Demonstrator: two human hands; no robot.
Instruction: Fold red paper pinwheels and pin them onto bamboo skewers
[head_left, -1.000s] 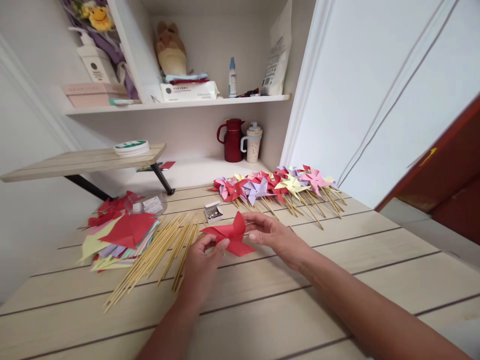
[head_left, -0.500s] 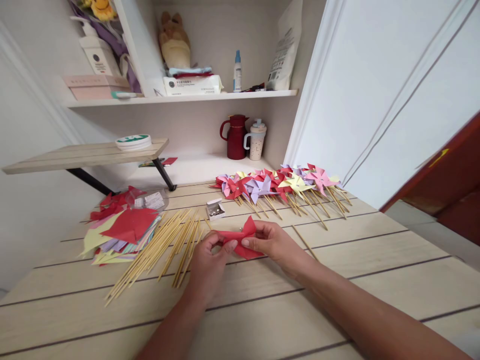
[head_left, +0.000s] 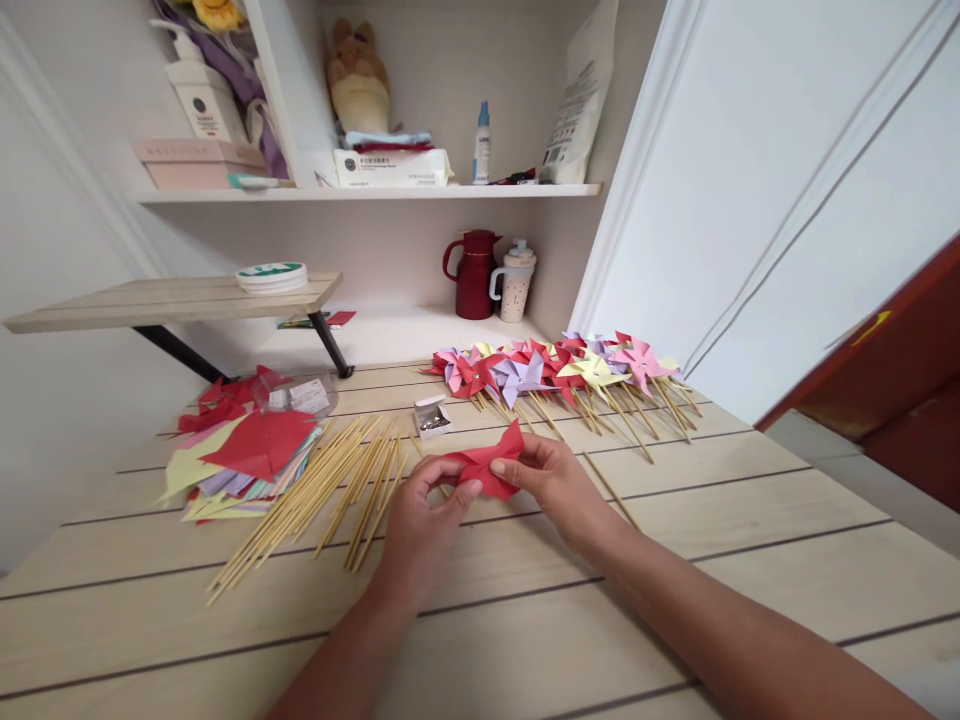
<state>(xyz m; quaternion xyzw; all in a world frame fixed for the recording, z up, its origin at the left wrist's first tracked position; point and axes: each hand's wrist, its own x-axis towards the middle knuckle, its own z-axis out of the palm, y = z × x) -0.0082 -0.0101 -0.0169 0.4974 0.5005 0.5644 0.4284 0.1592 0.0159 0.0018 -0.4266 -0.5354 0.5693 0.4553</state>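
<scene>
A red paper pinwheel (head_left: pixel 491 462) is pinched between both my hands above the middle of the table. My left hand (head_left: pixel 431 500) grips its left side between thumb and fingers. On its right side my right hand (head_left: pixel 544 480) holds the paper, the thumb pressed near its centre. A small white box (head_left: pixel 432 416) with shiny metal pins lies open just beyond my hands. Many thin wooden sticks (head_left: pixel 300 505) are spread to the left, and a single stick (head_left: pixel 611 490) lies right of my right hand.
Finished pinwheels (head_left: pixel 525 370) on sticks lie in a heap at the back right. A stack of coloured paper (head_left: pixel 259 450) sits at the left, below a raised wooden shelf (head_left: pixel 172 300). A red jug (head_left: pixel 475 280) and a cup (head_left: pixel 516 285) stand behind.
My right thumb has moved onto the middle of the red paper, covering the shiny pin seen there before. The paper has turned and looks more folded together. The view has shifted slightly.
</scene>
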